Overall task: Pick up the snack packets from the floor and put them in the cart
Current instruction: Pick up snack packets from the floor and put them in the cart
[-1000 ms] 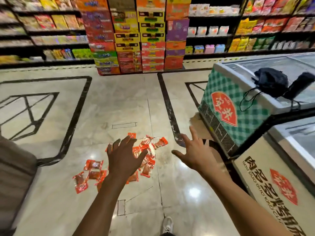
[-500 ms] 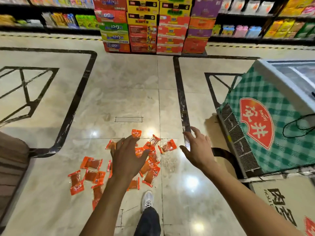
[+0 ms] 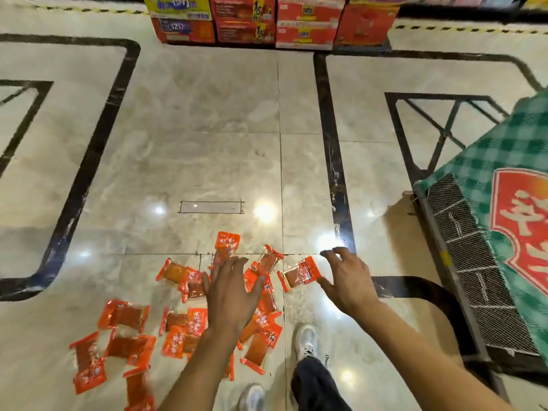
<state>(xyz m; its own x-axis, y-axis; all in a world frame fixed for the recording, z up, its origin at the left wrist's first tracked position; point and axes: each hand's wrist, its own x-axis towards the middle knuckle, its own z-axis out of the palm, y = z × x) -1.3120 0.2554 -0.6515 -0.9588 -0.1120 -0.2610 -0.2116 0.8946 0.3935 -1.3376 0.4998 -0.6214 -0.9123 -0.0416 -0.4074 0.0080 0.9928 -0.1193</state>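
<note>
Several orange-red snack packets [image 3: 124, 317] lie scattered on the glossy marble floor in front of me. My left hand [image 3: 231, 295] hovers over the middle of the pile, palm down, fingers spread, holding nothing. My right hand [image 3: 345, 280] is open beside the rightmost packet [image 3: 301, 274], thumb and fingers spread just right of it; I cannot tell whether they touch it. The cart is not in view.
A green-checked chest freezer [image 3: 504, 232] with a mesh grille stands on the right. Stacked red and yellow cartons [image 3: 267, 22] line the far end of the floor. My white shoes [image 3: 307, 341] stand just right of the pile.
The view has tipped down and closer to the floor. Both hands have dropped toward the packets, the right one swinging left to the rightmost packet. The brown object at the left edge is gone from view.
</note>
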